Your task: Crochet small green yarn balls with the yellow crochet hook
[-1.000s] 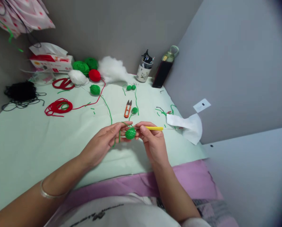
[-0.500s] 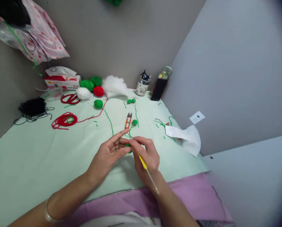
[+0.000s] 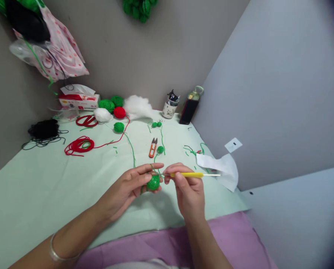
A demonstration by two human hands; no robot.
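A small green crocheted ball (image 3: 153,182) is pinched in my left hand (image 3: 133,184), between the thumb and fingers. Green yarn loops around the fingers of that hand, and the index finger stretches out to the right. My right hand (image 3: 189,186) grips a crochet hook (image 3: 187,175) by its yellow handle, held nearly level. The hook's tip reaches the top of the ball, where yarn meets it; the exact stitch is too small to make out. Just beyond the hands lie orange thread snips (image 3: 152,148) and another small green ball (image 3: 160,150) with a yarn tail.
Yarn balls in green, white and red (image 3: 119,112) stand at the back beside white stuffing (image 3: 138,107) and a tissue box (image 3: 80,101). Red-handled scissors (image 3: 87,121), coiled red cord (image 3: 79,145) and black yarn (image 3: 43,129) lie left. A pen cup (image 3: 170,108) and bottle (image 3: 189,108) stand back right.
My right hand has moved right and turned the hook from steeply slanted to nearly level. My left hand has turned, so the green ball now shows more fully.
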